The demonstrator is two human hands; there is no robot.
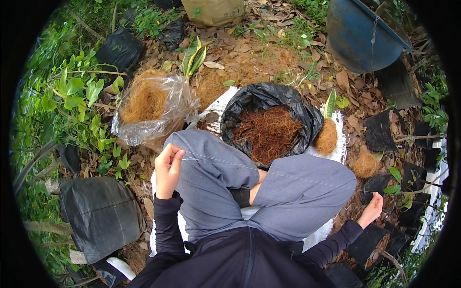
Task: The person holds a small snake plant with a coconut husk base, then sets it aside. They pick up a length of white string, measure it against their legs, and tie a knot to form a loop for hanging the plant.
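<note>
A thin pale thread (273, 174) runs across my lap, stretched between both hands. My left hand (168, 169) pinches one end above my left knee, where a loose loop of thread dangles. Out past my right knee, my right hand (372, 211) pinches the other end. In front of my crossed legs stands a black plastic bag (230, 108), its mouth spread around reddish-brown coconut fibre (270, 131). Right of it, a fibre-wrapped ball (326, 137) has a yellow-edged snake plant leaf (330, 103) rising from its top. A second fibre ball (366, 165) lies farther right.
At the front left, a clear plastic bag (176, 91) holds golden fibre (146, 102). Snake plant leaves (193, 57) stand behind it. A white woven sack (340, 129) lies beneath me. Black grow bags (102, 216) flank both sides; a blue tub (363, 36) is at the back right.
</note>
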